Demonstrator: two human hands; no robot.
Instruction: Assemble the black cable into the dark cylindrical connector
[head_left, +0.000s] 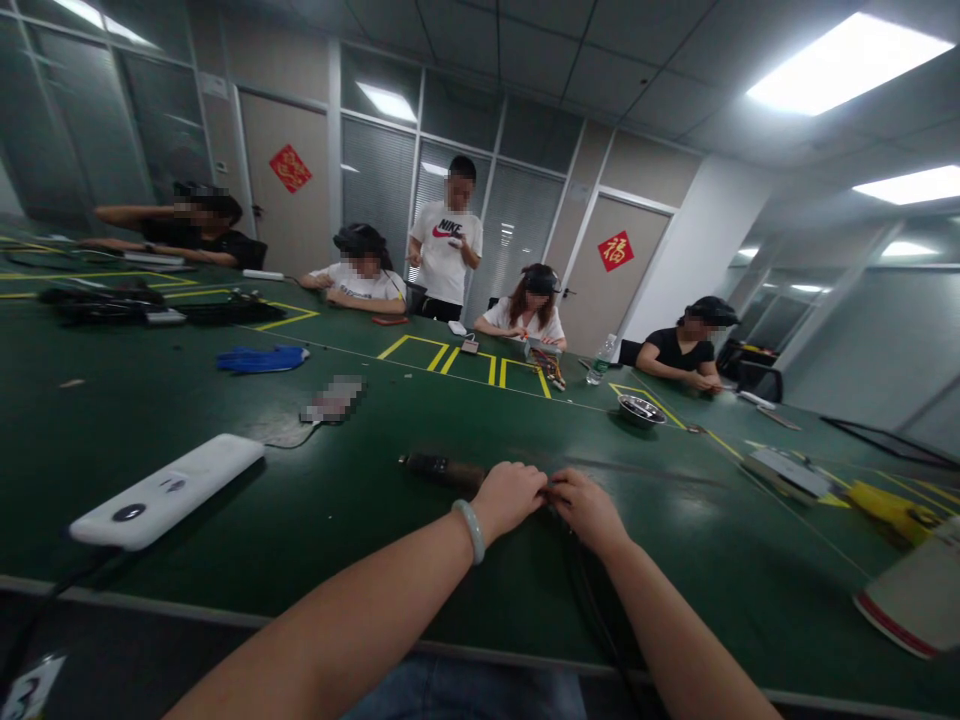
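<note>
Dark green tabletop [315, 540] marked with yellow tape lines [492, 370], where two bare hands meet at a blurred, dark brown-and-black rod-shaped tool [435, 465].
At the left lies a white, oblong plastic block [169, 490] with dark oval marks, and beyond it a bright blue glove-like piece [262, 360]; farther back, a person in a white T-shirt [446, 255] stands across the table. Near the middle edge, the tool points leftward from the left hand [514, 495], which is clamped on its right end, a pale green bangle [469, 531] at the wrist. Just beside, the right hand [592, 515] bends its fingers in to meet the left's; whether it grips anything I cannot tell. Rightward follow a shiny metal bowl [641, 410] and a white container [919, 600] with a red band.
</note>
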